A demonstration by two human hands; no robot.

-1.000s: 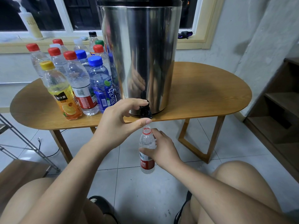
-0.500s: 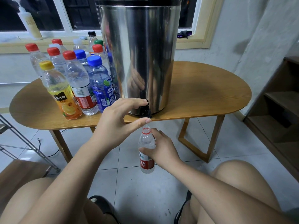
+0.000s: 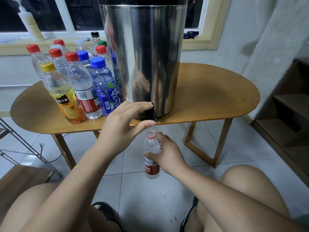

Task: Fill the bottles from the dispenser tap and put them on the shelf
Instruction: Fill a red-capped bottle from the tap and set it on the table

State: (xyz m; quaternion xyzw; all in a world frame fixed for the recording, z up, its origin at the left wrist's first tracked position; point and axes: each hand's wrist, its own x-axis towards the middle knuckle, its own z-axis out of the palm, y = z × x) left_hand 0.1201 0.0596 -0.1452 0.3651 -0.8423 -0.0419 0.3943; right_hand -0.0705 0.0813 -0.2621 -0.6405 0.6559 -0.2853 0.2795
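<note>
A tall steel dispenser [image 3: 143,52] stands on the wooden table [image 3: 209,97], its black tap [image 3: 150,113] at the front edge. My left hand [image 3: 123,121] pinches the tap, fingers over its top and thumb below the spout. My right hand [image 3: 164,155] grips an uncapped clear bottle with a red label [image 3: 150,168], held upright just under the tap. A thin stream of water runs into its mouth. Several capped bottles [image 3: 78,81] stand on the table left of the dispenser.
A dark wooden shelf unit [image 3: 287,114] stands against the wall at the right. A metal rack's legs [image 3: 25,148] and a wooden stool [image 3: 18,183] are at the left. My knees frame the tiled floor below. A pump bottle [image 3: 31,22] sits on the windowsill.
</note>
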